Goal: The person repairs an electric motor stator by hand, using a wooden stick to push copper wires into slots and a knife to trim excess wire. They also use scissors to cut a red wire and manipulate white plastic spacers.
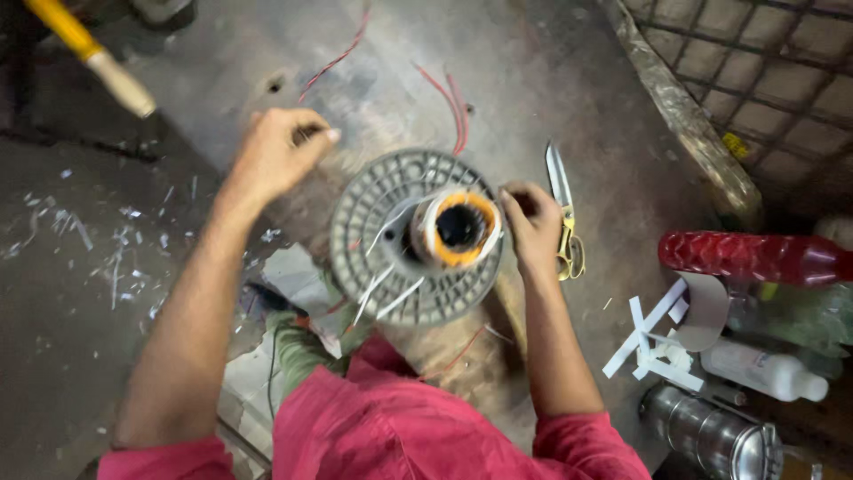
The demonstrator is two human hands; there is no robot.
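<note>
Resting between the person's knees on the grey concrete floor [551, 80], one round grey ribbed spool [391, 258] with a lattice-patterned flange, seen from above. At its hub sits an orange-and-cream wound core [458, 228] with a dark hollow centre; thin white strips [382, 298] lie across the flange face, partly blurred. Right hand [531, 227]: touching the spool's right edge beside the core, fingers curled inward and pinched together, though what they pinch cannot be made out. Left hand [280, 151]: raised up and left of the spool, apart from it, fingers closed in a loose fist around something small and indistinct. Adjacent items: scissors [564, 209] with yellow handles just right of the right hand; red wires [453, 107] beyond the spool; red ribbed bottle [746, 256], white bottle [764, 372] and steel canister [711, 436] well to the right.
</note>
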